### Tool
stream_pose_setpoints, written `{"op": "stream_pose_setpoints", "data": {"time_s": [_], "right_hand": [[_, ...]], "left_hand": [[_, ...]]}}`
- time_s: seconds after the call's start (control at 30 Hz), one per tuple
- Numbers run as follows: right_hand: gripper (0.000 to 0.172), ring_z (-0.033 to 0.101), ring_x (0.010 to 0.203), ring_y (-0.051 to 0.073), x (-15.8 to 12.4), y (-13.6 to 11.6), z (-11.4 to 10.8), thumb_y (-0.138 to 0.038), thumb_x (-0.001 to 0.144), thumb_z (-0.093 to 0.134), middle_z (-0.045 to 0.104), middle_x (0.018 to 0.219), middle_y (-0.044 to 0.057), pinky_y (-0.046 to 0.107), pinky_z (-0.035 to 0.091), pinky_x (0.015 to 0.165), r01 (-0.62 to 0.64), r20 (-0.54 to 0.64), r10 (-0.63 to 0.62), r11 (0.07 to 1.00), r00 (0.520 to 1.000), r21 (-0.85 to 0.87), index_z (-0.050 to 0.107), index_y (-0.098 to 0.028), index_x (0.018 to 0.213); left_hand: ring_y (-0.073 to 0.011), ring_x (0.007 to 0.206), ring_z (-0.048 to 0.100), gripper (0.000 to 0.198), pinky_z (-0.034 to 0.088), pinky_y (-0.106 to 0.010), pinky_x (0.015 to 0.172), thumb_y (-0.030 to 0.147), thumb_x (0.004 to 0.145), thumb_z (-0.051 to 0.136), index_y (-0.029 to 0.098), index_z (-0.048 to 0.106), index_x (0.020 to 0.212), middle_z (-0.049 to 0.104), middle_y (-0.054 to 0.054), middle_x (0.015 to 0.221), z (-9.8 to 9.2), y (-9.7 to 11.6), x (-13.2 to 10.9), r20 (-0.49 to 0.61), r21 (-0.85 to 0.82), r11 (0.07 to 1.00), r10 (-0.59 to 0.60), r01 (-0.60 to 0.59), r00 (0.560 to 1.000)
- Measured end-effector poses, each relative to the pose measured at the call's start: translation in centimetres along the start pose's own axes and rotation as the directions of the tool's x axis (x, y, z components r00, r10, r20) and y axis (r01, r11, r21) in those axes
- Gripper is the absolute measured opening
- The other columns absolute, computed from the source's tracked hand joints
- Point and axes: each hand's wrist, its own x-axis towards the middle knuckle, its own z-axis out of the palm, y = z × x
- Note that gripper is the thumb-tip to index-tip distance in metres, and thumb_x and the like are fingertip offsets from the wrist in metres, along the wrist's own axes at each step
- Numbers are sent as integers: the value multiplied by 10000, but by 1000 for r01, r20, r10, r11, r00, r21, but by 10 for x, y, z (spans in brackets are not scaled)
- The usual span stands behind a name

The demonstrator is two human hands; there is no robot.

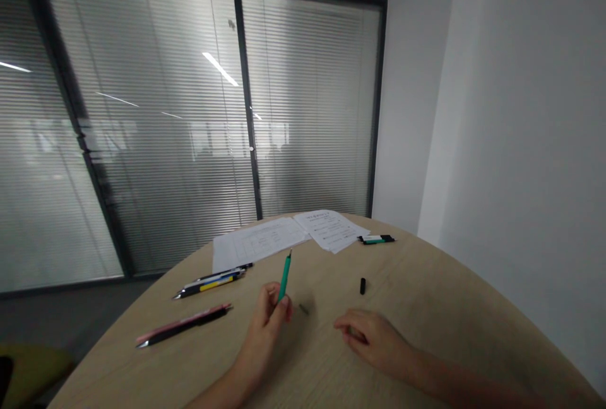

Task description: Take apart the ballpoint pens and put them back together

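My left hand [269, 320] is closed around the lower end of a green pen [285, 275], which stands nearly upright with its tip pointing away from me. My right hand [367, 336] rests on the wooden table [449, 308] with its fingers curled down; whether anything is under them I cannot see. A small black cap [362, 285] lies a little beyond the right hand. A small dark piece [303, 309] lies on the table between the two hands.
A pink and black pen [184, 326] lies to the left, with a bundle of pens [213, 281] beyond it. Printed sheets [284, 235] lie at the far edge, beside a green and black pen [377, 240]. Glass partition with blinds stands behind the table.
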Motion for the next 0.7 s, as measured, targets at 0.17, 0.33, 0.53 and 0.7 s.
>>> {"op": "stream_pose_setpoints", "data": {"time_s": [0.17,0.33,0.53,0.7], "right_hand": [[244,537,800,151,0,-5,1,-121,760,429,599,863,26,267,409,721,146,69,-133,958,989,-247,589,-210,921],[232,526,782,159,1,-10,3,-133,774,427,588,870,21,282,398,714,197,106,-168,903,980,-382,579,-225,924],[263,540,809,165,27,-21,10,-146,782,424,589,894,31,269,395,715,137,80,-114,907,990,-398,557,-217,997],[259,540,861,163,61,-34,21,-153,832,353,594,929,59,247,387,738,34,50,-17,927,999,-374,579,-181,956]], "left_hand": [[-136,560,426,111,330,-261,590,321,767,411,211,400,769,413,71,558,-1,-5,1,-28,-20,999,-43,42,999],[-135,545,393,74,321,-262,577,278,748,399,212,390,715,385,68,554,5,-3,-5,25,-30,999,-33,34,999],[-130,533,383,69,329,-252,557,271,741,400,211,397,707,384,65,558,9,0,-12,91,-64,997,-26,32,996],[-147,595,429,63,356,-260,599,266,705,429,211,436,735,415,54,577,12,-2,-13,77,-85,994,-67,73,995]]}}
